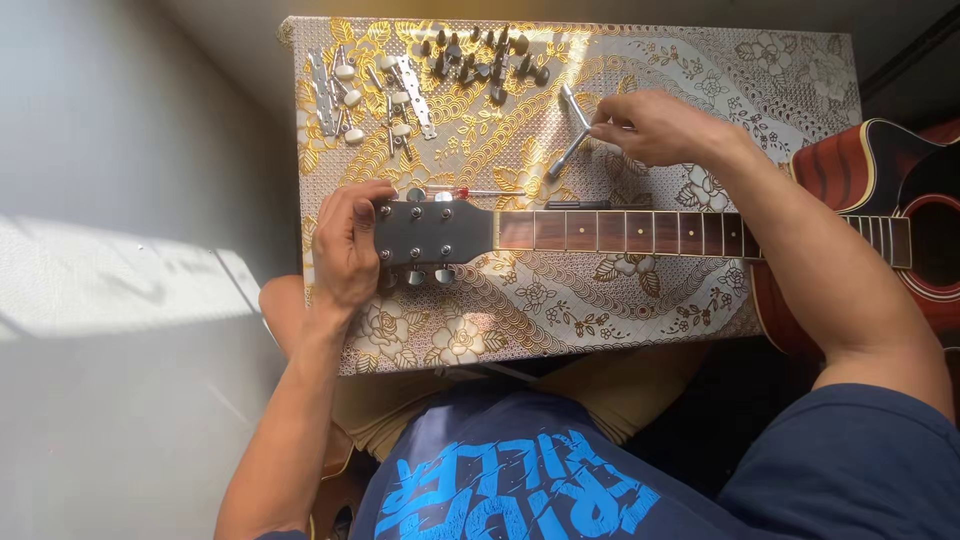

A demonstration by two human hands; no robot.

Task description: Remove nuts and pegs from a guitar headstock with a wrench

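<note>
The left hand [345, 245] grips the guitar headstock [432, 232] on the counter [640, 310]; at two o'clock, the right hand [655, 125] has its fingers pinched on a metal T-wrench [572, 135].

Left hand [345, 245] curled in grip; right hand [650, 125] fingers pinched.

We saw hard sunlight from the upper left, glaring off the shiny gold tablecloth [600, 300] and laying a bright patch on the grey floor [120, 280]. Lap and lower right stayed in deep shadow. Focus was sharp; edges bowed slightly.
</note>
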